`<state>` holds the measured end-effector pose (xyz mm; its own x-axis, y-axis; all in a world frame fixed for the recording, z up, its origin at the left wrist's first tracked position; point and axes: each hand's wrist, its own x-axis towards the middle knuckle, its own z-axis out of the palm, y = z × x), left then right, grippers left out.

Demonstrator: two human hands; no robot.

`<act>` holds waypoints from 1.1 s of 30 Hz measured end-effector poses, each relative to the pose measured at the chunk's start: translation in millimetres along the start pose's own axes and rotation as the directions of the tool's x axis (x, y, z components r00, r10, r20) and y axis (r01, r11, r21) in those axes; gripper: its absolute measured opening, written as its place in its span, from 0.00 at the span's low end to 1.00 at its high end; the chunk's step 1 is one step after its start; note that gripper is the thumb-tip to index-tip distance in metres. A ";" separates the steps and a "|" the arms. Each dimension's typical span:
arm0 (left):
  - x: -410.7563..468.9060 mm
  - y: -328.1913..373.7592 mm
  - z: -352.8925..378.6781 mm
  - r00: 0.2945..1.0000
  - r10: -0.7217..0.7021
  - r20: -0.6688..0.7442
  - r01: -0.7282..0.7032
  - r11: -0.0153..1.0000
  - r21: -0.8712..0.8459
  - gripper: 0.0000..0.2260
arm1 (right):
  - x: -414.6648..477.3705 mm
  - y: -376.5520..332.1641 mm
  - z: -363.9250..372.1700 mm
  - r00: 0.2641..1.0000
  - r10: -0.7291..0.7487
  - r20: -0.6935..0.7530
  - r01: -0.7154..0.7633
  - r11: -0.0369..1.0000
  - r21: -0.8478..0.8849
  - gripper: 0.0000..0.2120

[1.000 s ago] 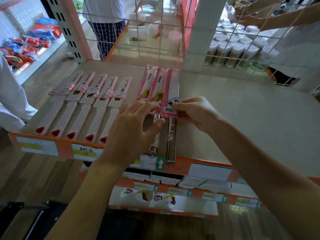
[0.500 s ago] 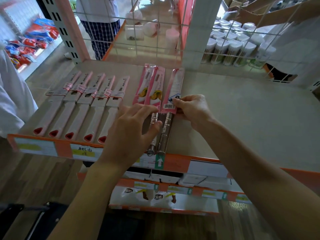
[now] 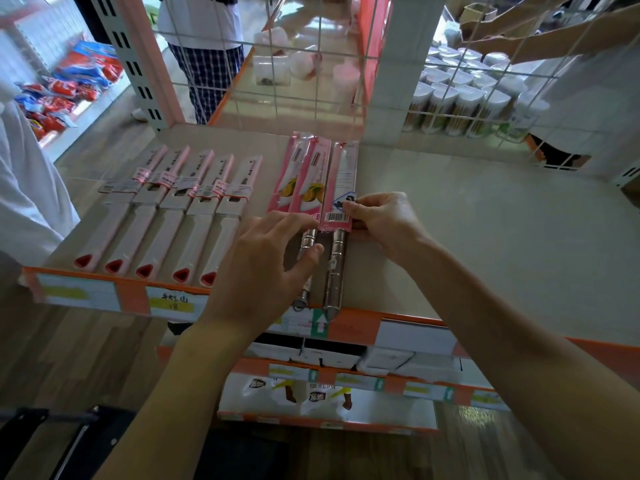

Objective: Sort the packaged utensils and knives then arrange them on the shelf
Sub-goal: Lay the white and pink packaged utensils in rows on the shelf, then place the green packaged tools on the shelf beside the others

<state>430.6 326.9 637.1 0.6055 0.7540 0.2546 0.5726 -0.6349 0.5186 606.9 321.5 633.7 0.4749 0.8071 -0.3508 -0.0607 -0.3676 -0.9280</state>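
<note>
The wide beige shelf board with the orange price-strip front edge [image 3: 485,237] is carrying everything here, and most of its right side is lying bare. On its left part a row of five pale pink sheathed knives with red triangular hanging holes [image 3: 162,220] is sitting side by side, handles toward the front lip. Just right of that row three long utensils in pink printed plastic sleeves with bare steel handles [image 3: 311,181] are lying parallel, sleeves touching, the handle ends reaching the front edge.

The person's left hand [image 3: 263,265] is spreading flat over the steel handles of the two left packets, fingers apart, the thumb pressing against one handle; it is pinning rather than gripping. The right hand [image 3: 384,223] is pinching the lower right edge of the rightmost pink-sleeved utensil with the barcode label [image 3: 341,188], thumb and fingertips closed on the sleeve beside the barcode.

These packets are looking light and stiff along their length, thanks to the metal inside, but the glossy film is probably slippery and is likely sliding freely on the smooth board. The sleeve edge is giving only a thin purchase; the steel handle, or the packet's two long sides, is probably the surer place to hold when nudging it straight against its neighbour
</note>
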 end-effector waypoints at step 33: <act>-221.9 -110.5 -118.6 0.994 -0.066 0.082 0.067 0.998 -0.006 0.17 | -258.4 69.2 156.7 0.950 -0.297 -0.101 0.158 0.732 -0.663 0.15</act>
<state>167.4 249.6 620.1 0.6096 0.7780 0.1522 0.6085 -0.5823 0.5391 342.5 159.9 640.4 0.5580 0.8287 -0.0448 0.6128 -0.4478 -0.6511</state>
